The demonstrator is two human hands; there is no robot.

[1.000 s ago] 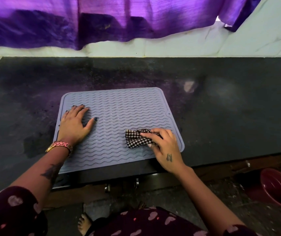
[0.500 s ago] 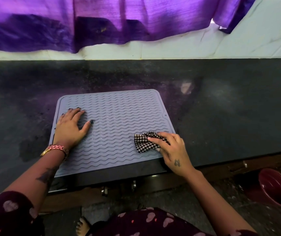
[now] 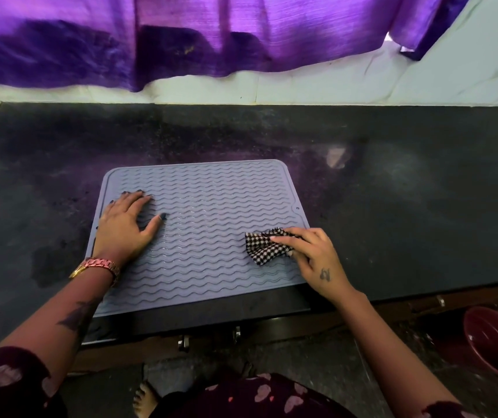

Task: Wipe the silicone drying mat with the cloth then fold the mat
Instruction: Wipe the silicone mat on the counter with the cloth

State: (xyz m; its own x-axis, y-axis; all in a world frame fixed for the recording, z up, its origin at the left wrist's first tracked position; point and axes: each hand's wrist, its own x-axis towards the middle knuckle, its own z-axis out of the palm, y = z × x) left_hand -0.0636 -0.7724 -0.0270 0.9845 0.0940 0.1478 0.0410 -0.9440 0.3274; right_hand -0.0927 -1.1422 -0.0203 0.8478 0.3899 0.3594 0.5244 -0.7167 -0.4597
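A grey silicone drying mat with wavy ridges lies flat on the dark stone counter, its near edge close to the counter's front edge. My left hand rests flat on the mat's left part, fingers straight and spread. A small black-and-white checked cloth sits bunched on the mat near its right edge. My right hand grips the cloth, fingers curled over it, and the hand hangs partly past the mat's right edge.
A purple curtain hangs over the pale tiled wall behind the counter. A maroon bucket stands on the floor at the lower right. My bare foot shows below the counter's front edge.
My right hand has slid the cloth rightward along the mat's near part to its right edge. My left hand has stayed pressed on the mat's left side.
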